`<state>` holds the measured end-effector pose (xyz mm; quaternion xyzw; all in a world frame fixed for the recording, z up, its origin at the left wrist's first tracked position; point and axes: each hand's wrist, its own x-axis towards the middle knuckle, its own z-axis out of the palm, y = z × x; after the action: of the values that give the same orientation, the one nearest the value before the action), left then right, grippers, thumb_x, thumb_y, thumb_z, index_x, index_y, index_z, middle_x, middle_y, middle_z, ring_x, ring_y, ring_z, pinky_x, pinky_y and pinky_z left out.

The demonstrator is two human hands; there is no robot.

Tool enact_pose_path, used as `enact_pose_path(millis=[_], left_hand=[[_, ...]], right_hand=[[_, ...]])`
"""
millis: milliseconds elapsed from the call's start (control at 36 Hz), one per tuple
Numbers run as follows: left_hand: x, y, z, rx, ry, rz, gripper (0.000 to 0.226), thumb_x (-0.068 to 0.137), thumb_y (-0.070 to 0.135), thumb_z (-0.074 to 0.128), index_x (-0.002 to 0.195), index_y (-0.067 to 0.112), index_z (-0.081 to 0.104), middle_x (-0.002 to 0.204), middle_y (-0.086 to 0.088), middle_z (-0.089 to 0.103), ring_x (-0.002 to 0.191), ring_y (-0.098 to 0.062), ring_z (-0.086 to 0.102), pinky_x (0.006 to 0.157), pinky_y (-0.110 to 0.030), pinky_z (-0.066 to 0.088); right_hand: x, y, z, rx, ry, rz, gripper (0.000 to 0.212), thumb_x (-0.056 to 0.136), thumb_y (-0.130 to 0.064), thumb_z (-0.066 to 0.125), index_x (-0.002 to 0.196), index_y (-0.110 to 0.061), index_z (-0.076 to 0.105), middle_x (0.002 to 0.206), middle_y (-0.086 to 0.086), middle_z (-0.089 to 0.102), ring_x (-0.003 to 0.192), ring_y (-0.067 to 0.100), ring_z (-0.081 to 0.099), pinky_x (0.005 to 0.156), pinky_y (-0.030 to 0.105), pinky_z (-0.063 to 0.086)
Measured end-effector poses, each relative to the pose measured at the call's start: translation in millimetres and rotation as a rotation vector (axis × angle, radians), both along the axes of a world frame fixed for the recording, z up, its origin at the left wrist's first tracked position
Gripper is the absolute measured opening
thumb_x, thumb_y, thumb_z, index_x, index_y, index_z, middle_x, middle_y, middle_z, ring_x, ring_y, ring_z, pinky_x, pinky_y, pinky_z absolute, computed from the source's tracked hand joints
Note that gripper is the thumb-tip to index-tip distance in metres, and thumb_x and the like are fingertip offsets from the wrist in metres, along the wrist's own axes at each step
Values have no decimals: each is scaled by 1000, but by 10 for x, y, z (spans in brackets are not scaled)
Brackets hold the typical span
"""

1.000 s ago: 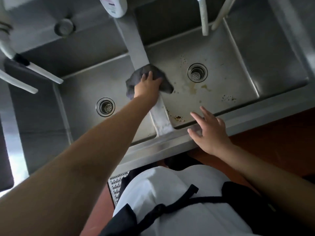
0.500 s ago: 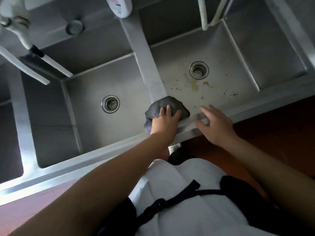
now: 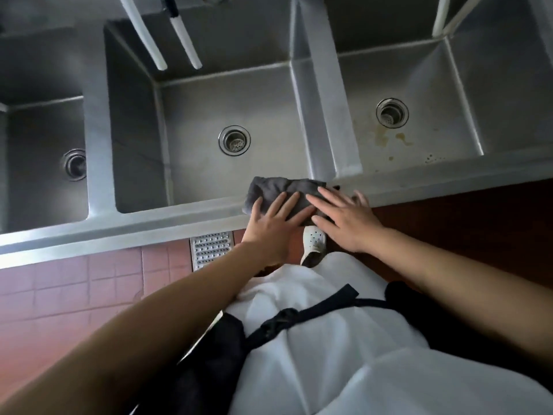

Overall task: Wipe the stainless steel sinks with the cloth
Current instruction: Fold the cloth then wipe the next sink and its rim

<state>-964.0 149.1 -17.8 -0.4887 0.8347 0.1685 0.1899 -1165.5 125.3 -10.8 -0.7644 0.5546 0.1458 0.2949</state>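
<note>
A person in a white top (image 3: 323, 339) wears a dark apron (image 3: 209, 363) with a black strap (image 3: 326, 307) running across the waist to a knot or buckle (image 3: 284, 314). Both forearms are bare, no sleeves reaching them. The left hand (image 3: 269, 226) and right hand (image 3: 350, 220) carry no gloves. One white perforated clog (image 3: 313, 244) shows below.

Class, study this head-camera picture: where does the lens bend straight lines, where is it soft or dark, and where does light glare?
Head view: wide-angle lens bows the front rim and splays the basin walls; the left basin sits in shadow; pale sheen runs along the divider; forearms and apron at the bottom look soft; the cloth stays fairly sharp.
</note>
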Motion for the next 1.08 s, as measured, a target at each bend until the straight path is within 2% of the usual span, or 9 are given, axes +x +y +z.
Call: enact_pose_path(millis=[139,333,472,583,639,722,806,972,1083], left_hand=[[842,297,-47,-53,-11,119,105,82,28,61,153,43,-15,167,1,-9,154,-22,-6,123,-49,1],[1922,563,-32,-90,-32,335,109,75,28,65,155,43,-6,167,3,2,154,-24,-1,123,-53,1],[2723,784,75,-103,-35,668,96,82,28,62,157,35,3,167,2,-2,153,-24,-8,124,-48,-3],[3178,1003,159,-23,-112,812,100,84,27,61,155,43,-8,167,2,-9,152,-29,-13,123,-52,-4],[3242,1067,167,9,-121,804,104,83,25,61,153,48,-12,166,3,-13,151,-29,-16,122,-53,-5],[3141,1057,164,21,-99,788,102,84,28,62,154,45,-9,165,5,-15,151,-30,-17,123,-53,-5],[2953,981,129,16,-63,766,99,85,34,62,155,43,-7,166,5,-13,151,-29,-17,123,-53,-5],[2497,800,53,29,14,591,101,82,33,63,154,46,-7,166,8,-8,151,-28,-18,121,-56,-9],[1948,617,43,18,68,419,93,86,36,57,155,45,-4,167,8,3,152,-29,-12,120,-57,-9]], right_hand=[[749,39,-29,-2,40,135,60,100,-62,24,156,-48,10,168,-9,4,154,16,6,121,57,-3],[2017,12,12,3,66,295,61,101,-60,28,157,-41,13,168,-5,10,154,19,9,119,63,-1],[2772,81,-10,-51,55,351,59,101,-59,28,156,-38,22,165,0,21,151,24,18,118,62,2],[3090,147,-65,-135,73,372,54,102,-51,32,154,-35,27,160,4,30,145,28,27,117,59,11],[3135,168,-89,-170,54,348,51,103,-47,35,151,-35,32,156,4,36,141,30,32,115,55,18],[3059,173,-104,-165,-48,291,48,101,-43,42,148,-32,43,150,4,44,132,32,39,110,46,31],[2868,168,-77,-150,-117,209,43,100,-37,48,142,-29,53,141,4,52,125,33,45,106,43,38],[2171,194,-19,-167,-44,57,41,100,-35,50,141,-32,54,147,-3,50,132,27,44,107,42,34],[1547,227,70,-190,67,-74,43,100,-32,50,143,-35,51,154,-6,43,138,24,40,109,41,30]])
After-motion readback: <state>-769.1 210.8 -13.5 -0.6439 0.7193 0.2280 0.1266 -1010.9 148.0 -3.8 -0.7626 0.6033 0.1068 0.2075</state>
